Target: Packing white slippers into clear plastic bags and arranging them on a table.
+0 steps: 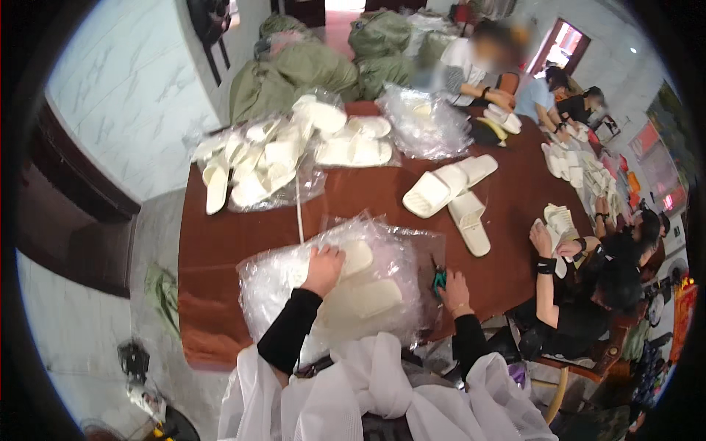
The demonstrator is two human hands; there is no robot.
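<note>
1. Pressing down with spread fingers, the left hand (323, 266) lies flat on a clear plastic bag (279, 283) full of cream slippers; it grips nothing, it only rests on top.
2. The right hand (454, 290) sits at the right edge of the same bag, fingers curled around small green-handled scissors (439, 278); how tightly they close I cannot tell.
3. This bag lies at the near edge of the brown table (243, 235), just in front of the person.
4. Three loose cream slippers (448, 195) lie in the middle of the table, to the far right of the bag.
5. More bagged slippers (279, 158) are heaped at the far left.
6. Another person's hand (543, 239) holds a slipper at the right side of the table.
7. Green sacks (316, 70) stand beyond the far end of the table.
</note>
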